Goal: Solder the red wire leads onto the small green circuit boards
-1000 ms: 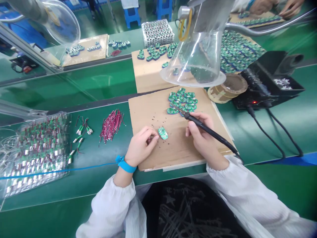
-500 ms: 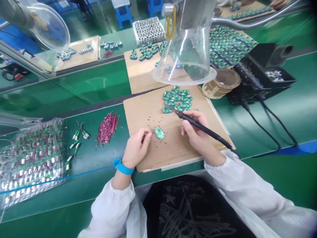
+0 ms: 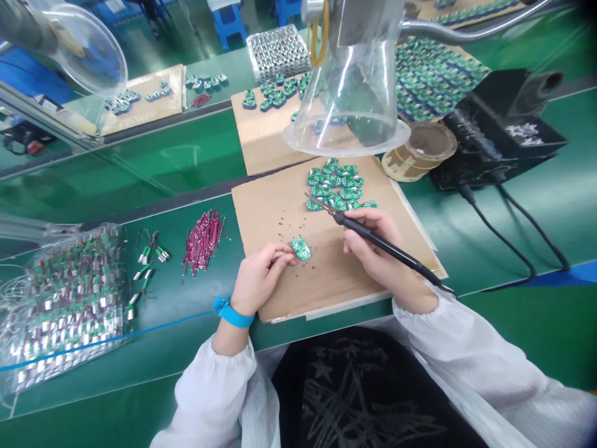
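One circuit board (image 3: 301, 248) just beside left hand (image 3: 259, 281)

From here I can't read the tiny parts on the small green circuit board (image 3: 301, 248) beside the left hand (image 3: 258, 279), and its curled fingers (image 3: 280, 254) hide whatever they may pinch. The clear plastic hood (image 3: 347, 81) runs off the top edge, blurring the green boards (image 3: 318, 127) behind it.
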Motion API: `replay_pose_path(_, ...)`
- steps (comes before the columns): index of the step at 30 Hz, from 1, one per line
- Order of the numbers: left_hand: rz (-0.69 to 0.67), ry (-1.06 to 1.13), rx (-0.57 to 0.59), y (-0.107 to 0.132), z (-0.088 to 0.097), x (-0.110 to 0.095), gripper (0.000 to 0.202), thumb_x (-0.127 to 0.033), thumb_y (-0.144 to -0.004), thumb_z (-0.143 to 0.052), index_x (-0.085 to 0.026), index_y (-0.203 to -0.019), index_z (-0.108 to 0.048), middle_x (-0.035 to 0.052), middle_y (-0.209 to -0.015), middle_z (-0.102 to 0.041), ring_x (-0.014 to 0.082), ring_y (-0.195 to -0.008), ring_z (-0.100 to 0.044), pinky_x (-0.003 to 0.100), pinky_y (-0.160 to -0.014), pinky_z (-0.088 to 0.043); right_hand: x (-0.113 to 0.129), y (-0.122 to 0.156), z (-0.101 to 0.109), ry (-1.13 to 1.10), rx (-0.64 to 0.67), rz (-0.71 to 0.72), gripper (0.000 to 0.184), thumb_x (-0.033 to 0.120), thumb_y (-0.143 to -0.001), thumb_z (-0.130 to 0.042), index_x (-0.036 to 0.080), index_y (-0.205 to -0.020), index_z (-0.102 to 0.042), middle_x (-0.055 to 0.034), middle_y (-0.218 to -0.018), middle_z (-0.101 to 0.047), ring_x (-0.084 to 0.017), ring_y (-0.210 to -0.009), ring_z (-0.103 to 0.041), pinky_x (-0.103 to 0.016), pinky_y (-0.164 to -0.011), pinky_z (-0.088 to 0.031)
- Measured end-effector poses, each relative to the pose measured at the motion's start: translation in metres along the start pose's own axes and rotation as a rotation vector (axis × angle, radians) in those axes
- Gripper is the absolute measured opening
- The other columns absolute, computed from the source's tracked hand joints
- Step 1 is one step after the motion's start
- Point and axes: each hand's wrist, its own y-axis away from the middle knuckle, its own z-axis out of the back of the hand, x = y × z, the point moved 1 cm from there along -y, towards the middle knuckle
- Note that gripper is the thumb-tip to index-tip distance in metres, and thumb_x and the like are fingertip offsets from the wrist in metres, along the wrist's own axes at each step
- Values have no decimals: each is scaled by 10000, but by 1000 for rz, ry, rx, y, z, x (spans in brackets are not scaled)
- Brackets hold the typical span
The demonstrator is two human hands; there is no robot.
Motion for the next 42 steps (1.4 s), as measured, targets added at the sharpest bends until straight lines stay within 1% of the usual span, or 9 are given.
replay_pose_path(6,-16,-81,-5,-1,0,-2,148,-349,-1035,-552,-242,-1004,-649,-26,-831,-750,151,-800,-720,262,-782,-514,-8,-3,-3,-50,17,8,248,257,-978,-642,283,-1217,-583,11,-839,-631,-134,-648,-625,-296,-613,-543)
replay_pose_path(15,-14,-171,-13,0,0,-2,137,-337,-1028,-541,-234,-1004,-629,-17,-811,-714,153,-753,-668,269,-721,-474,-8,-2,-2,-46,12,-3,250,262,-983,-634,285,-1226,-580,2,-892,-642,-133,-658,-629,-305,-634,-547)
replay_pose_path(18,-5,-178,-17,1,0,-2,154,-348,-1031,-531,-230,-1004,-627,-9,-823,-710,153,-753,-660,269,-717,-470,-8,0,6,-6,19,17,264,258,-976,-645,281,-1231,-583,-4,-882,-647,-149,-688,-640,-324,-670,-547)
replay_pose_path(23,35,-189,-43,-1,0,-4,162,-349,-1034,-525,-222,-979,-610,-13,-793,-678,149,-729,-635,271,-702,-456,-12,-2,32,36,-29,18,302,269,-965,-665,289,-1253,-579,-44,-1016,-692,-162,-693,-661,-351,-667,-549)
replay_pose_path(27,40,-190,-95,-4,-6,-15,140,-311,-1030,-536,-215,-954,-604,-7,-810,-631,145,-729,-593,278,-700,-445,-18,-6,46,-7,-51,43,297,271,-958,-678,293,-1241,-588,-30,-936,-703,-172,-667,-675,-345,-626,-547)
replay_pose_path(31,-20,-97,-116,-9,-18,-28,128,-263,-1023,-542,-202,-934,-611,47,-1048,-585,139,-807,-568,276,-730,-471,-21,-8,45,5,-48,31,281,300,-969,-669,298,-1237,-587,-36,-933,-724,-208,-791,-722,-391,-769,-584)
replay_pose_path(34,-39,-64,-79,-11,-23,-32,116,-221,-1020,-539,-198,-920,-593,52,-1107,-595,139,-818,-564,284,-732,-467,-21,-9,43,32,-5,17,313,320,-967,-673,307,-1263,-574,-55,-1018,-740,-246,-964,-734,-447,-914,-578)
replay_pose_path(39,-34,-41,-82,-14,-20,-27,118,-188,-1020,-533,-194,-912,-580,42,-1061,-612,139,-818,-562,282,-733,-461,-19,-8,42,10,-68,34,294,305,-974,-661,310,-1257,-581,-52,-1013,-736,-234,-947,-732,-447,-946,-570)
replay_pose_path(42,-41,-47,-91,-13,-19,-25,113,-201,-1013,-552,-192,-909,-596,48,-1082,-593,127,-783,-551,275,-715,-463,-16,-4,34,11,-22,13,285,280,-972,-664,287,-1247,-587,-47,-997,-739,-213,-918,-733,-410,-909,-581)
